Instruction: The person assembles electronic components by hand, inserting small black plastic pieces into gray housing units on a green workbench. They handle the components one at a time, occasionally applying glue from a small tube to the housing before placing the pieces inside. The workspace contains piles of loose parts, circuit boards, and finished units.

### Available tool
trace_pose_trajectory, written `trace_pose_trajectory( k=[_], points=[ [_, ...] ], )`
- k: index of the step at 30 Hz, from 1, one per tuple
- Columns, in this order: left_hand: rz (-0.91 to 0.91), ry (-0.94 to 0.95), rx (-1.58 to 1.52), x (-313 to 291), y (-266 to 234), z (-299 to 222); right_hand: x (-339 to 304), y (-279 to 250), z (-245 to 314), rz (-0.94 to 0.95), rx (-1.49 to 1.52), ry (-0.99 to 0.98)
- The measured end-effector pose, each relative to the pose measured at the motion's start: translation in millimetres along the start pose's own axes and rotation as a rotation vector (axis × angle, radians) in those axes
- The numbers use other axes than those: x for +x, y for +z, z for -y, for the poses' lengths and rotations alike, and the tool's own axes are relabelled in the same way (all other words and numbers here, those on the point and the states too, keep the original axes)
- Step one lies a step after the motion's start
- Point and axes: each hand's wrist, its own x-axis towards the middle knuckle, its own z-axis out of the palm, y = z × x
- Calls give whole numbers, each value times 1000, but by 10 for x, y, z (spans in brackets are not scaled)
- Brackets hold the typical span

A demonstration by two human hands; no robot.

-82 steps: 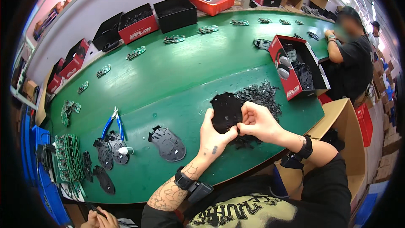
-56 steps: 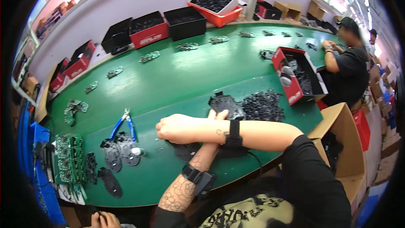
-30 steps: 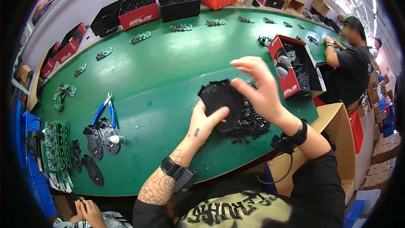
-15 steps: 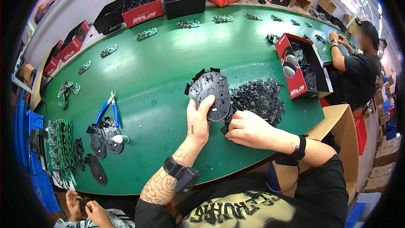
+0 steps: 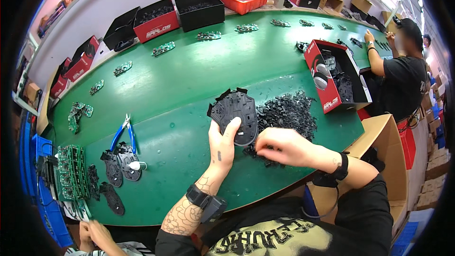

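My left hand (image 5: 222, 146) is closed around the lower edge of a black plastic mouse base (image 5: 234, 116), thumb on its ribbed inner face. The base is tilted up over the table, with small black tabs standing along its far edge. Just right of it, my right hand (image 5: 286, 147) hovers over the near edge of a pile of small black plastic pieces (image 5: 291, 114). Its fingers are curled together beside the base's lower right edge; whatever they may pinch is hidden.
Blue-handled cutting pliers (image 5: 124, 135), a small white-capped bottle (image 5: 137, 165) and several black bases (image 5: 113, 168) lie at left. Green circuit boards (image 5: 71, 173) are stacked beyond them; more line the table's back. A red box (image 5: 327, 78) holds black parts at right. A co-worker (image 5: 403, 61) sits far right.
My right hand has lifted from the near edge of the pile, its fingers now closer to the base. My left hand keeps its hold. The whole view has shifted slightly.
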Motion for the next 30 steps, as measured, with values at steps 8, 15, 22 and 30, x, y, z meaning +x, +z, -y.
trace_pose_trajectory(
  k=[8, 15, 22, 30],
  points=[
    [34, 147, 224, -107, 60, 12, 68, -126, 47, -299, 732, 449],
    [66, 157, 278, -158, 80, -6, 62, -86, 52, -342, 249, 244],
    [71, 173, 273, -159, 82, -8, 66, -60, 7, -347, 175, 157],
    [42, 186, 288, -150, 69, 49, 70, 11, -62, -363, 159, 150]
  ],
)
